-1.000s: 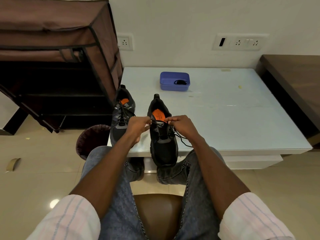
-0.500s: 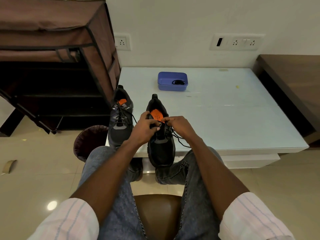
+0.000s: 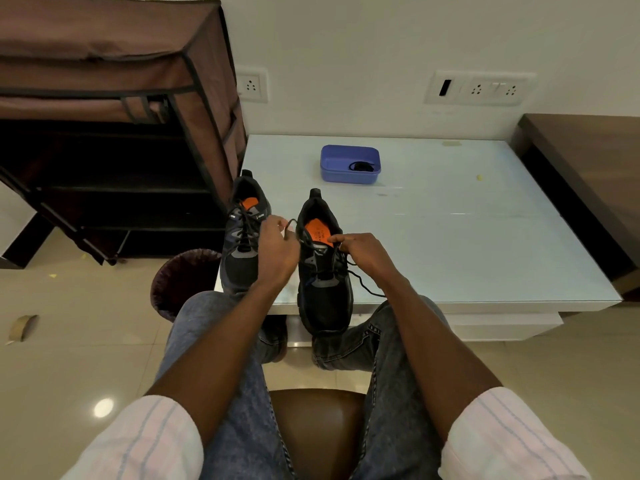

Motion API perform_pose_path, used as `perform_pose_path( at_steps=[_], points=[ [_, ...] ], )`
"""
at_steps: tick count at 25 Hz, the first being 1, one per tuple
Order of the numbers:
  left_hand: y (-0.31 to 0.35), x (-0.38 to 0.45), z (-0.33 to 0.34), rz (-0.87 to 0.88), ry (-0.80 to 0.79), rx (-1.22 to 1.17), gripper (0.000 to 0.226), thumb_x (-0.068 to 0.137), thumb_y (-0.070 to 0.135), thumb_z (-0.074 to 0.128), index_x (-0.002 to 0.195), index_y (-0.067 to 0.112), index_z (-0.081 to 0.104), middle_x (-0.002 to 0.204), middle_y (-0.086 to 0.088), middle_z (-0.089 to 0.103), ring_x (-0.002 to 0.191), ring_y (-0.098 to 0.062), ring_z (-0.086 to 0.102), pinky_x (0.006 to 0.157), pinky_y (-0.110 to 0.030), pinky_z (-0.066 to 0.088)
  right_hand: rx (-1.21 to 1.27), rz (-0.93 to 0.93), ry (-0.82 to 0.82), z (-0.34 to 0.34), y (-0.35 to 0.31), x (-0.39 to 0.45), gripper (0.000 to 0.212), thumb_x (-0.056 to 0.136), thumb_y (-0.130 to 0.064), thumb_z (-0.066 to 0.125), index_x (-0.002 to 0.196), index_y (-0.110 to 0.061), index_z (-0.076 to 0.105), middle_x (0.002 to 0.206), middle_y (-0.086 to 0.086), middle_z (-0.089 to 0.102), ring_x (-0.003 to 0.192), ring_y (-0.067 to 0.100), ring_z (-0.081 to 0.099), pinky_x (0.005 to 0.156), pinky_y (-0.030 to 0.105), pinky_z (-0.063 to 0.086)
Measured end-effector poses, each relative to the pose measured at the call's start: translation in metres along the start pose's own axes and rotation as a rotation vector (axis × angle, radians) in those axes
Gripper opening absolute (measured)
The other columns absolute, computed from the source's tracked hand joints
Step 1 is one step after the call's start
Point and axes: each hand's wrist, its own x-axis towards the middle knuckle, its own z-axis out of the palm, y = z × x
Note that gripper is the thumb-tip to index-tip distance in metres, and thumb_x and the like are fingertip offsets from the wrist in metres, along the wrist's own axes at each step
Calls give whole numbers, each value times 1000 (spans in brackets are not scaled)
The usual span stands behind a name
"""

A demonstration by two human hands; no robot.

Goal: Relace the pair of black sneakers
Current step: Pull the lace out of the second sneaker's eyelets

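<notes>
Head view: both hands pinch lace ends above the right sneaker (image 3: 323,271), left hand (image 3: 277,251) beside its collar, right hand (image 3: 363,252) over its tongue.

Even, warm indoor light, moderately dim. Round glare spot on glossy floor tiles (image 3: 103,407); soft sheen across white table (image 3: 485,237). Deep shadow inside cloth rack (image 3: 104,188). Wide-angle bending at edges. Slight softness on left hand (image 3: 277,251).
</notes>
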Motion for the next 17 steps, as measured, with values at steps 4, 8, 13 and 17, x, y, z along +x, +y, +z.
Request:
perform_pose_path(
  at_steps=[4, 8, 13, 17],
  points=[
    [-19, -4, 20, 495, -368, 411, 55, 88, 14, 66, 141, 12, 52, 156, -15, 32, 144, -31, 27, 117, -45, 31, -31, -12, -9, -1, 3, 0, 27, 92, -26, 53, 104, -20, 76, 106, 10, 72, 103, 28, 65, 94, 43, 48],
    [-25, -1, 26, 470, -402, 464, 53, 88, 20, 71, 138, 9, 56, 155, -13, 32, 146, -30, 23, 115, -48, 33, 22, 23, 9, 1, 5, 2, 31, 84, -38, 57, 92, -13, 74, 94, 8, 74, 98, 28, 67, 86, 41, 50],
    [-21, -4, 29, 516, -369, 387, 20, 95, 17, 62, 107, 4, 70, 138, -12, 49, 125, -27, 46, 101, -42, 43, 9, 27, 8, 2, 5, 4, 40, 76, -48, 56, 95, -19, 76, 96, 5, 74, 98, 24, 67, 86, 40, 51],
    [1, -1, 17, -115, 80, -305, 12, 104, 19, 46, 99, 10, 54, 108, -13, 64, 91, -18, 64, 74, -28, 53, 20, -16, 4, 2, 6, 3, 31, 85, -43, 58, 109, -35, 75, 120, -1, 70, 110, 17, 64, 96, 32, 48]
  ],
)
